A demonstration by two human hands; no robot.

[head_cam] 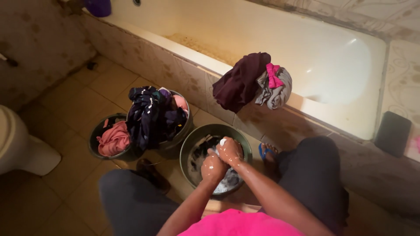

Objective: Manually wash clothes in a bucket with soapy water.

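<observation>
Both hands, left hand (213, 167), right hand (229, 151), scrubbing cloth (220, 143) over basin (189, 144)

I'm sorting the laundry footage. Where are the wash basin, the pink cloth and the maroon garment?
wash basin (189, 140): head view, left rim.
pink cloth (113, 139): head view, middle of the bundle in the left bucket.
maroon garment (240, 81): head view, middle of the folds on the bathtub edge.

My left hand (213, 167) and right hand (230, 151) are pressed together in front of me, knuckles up, fingers curled into loose fists. The right hand sits slightly ahead of and above the left; the two touch. Both hands and forearms are wet and glossy, with white suds on the knuckles. My forearms are bare and converge from my torso toward the hands. My knees are spread to either side.
</observation>
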